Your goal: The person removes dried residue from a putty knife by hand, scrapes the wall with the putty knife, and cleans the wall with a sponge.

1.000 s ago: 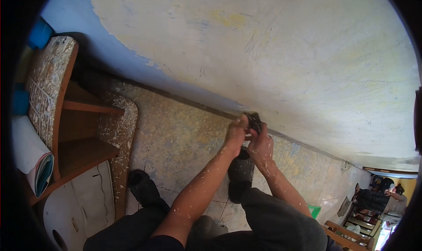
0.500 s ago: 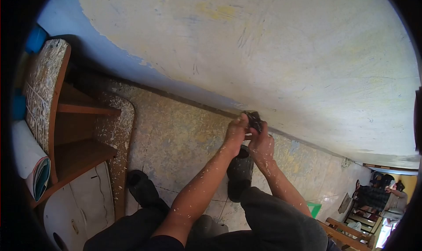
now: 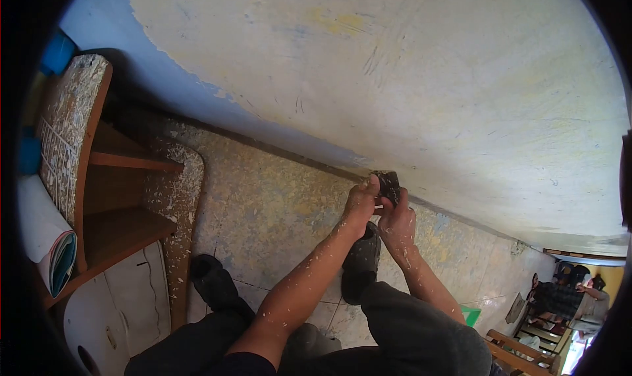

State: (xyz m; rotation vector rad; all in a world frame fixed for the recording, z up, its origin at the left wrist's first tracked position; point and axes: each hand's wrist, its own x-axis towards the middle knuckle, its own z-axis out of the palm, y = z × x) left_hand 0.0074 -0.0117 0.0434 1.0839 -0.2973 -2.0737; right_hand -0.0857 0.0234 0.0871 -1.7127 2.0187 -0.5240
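A dark, broad-bladed scraper (image 3: 390, 185) is held low against the foot of the wall (image 3: 395, 99), its upper edge at or very near the surface. My left hand (image 3: 362, 203) closes round its left side, with the thumb up along it. Beneath and to the right, my right hand (image 3: 397, 223) grips the same scraper; a small pale bit shows between the hands. Its handle is mostly hidden by my fingers. Pale paint flakes stick to both forearms. The wall is bare and off-white over most of its face, with blue paint (image 3: 145, 80) left at the side and bottom.
Paint flakes litter the tiled floor (image 3: 263, 198) around my dark shoes (image 3: 361, 261). A flake-covered wooden shelf unit (image 3: 131, 165) stands at left, holding rolled papers (image 3: 46, 238). A green object (image 3: 470, 315) and wooden benches (image 3: 526, 356) are at right. Other people (image 3: 579, 297) are farther off.
Both hands and the scraper have shifted slightly right and down, and the scraper's broad face has turned more into view. The whole view has moved a little.
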